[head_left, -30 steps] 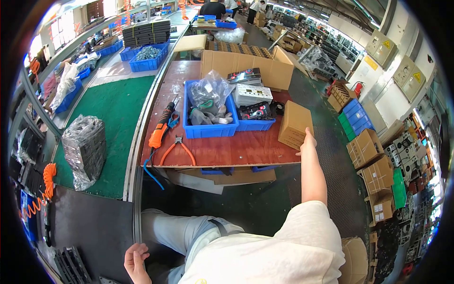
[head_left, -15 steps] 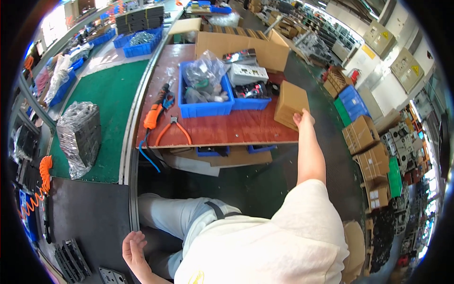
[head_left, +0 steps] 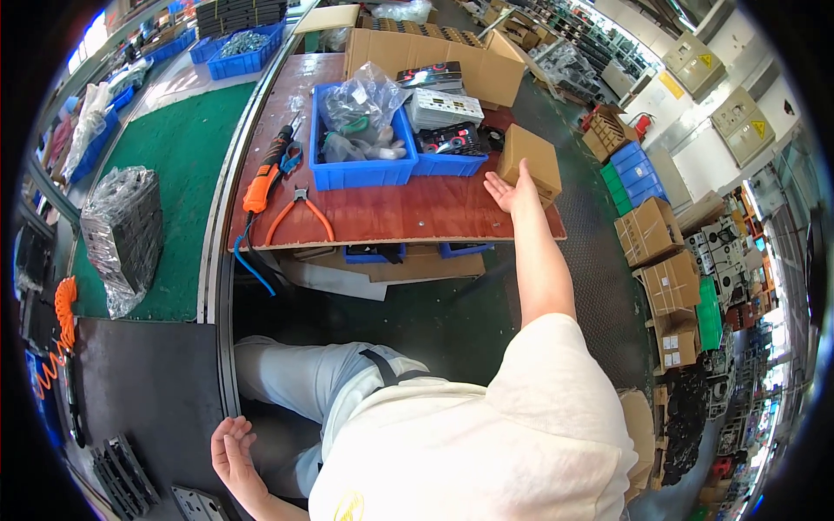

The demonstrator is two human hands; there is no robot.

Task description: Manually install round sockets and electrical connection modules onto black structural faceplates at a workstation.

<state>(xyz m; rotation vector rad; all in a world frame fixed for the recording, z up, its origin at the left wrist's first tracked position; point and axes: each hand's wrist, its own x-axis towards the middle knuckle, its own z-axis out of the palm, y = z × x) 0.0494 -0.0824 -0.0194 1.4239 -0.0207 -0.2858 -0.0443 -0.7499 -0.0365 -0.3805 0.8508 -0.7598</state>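
My right hand [head_left: 514, 187] is stretched out over the red-brown table, fingers spread and palm turned up, with nothing in it. It is at the near side of a brown cardboard box [head_left: 532, 156], partly in front of it; whether it touches the box I cannot tell. The box stands at the table's right end. Low on the left, my left hand [head_left: 233, 450] hangs beside the black bench edge, its fingers loosely curled and apart, holding nothing visible. Left of the box are a blue bin [head_left: 360, 176] of plastic-bagged parts and a smaller blue bin [head_left: 447, 165] with boxed items.
An orange power tool [head_left: 261, 187] and orange-handled pliers [head_left: 300, 204] lie on the table's left side. A large open carton [head_left: 382, 54] stands behind the bins. A plastic-wrapped stack [head_left: 122, 234] sits on the green mat [head_left: 187, 165]. Cartons [head_left: 647, 233] line the right.
My right hand has let go of the cardboard box and opened, moving left across its near side. The view has shifted slightly. My left hand stays low by the bench.
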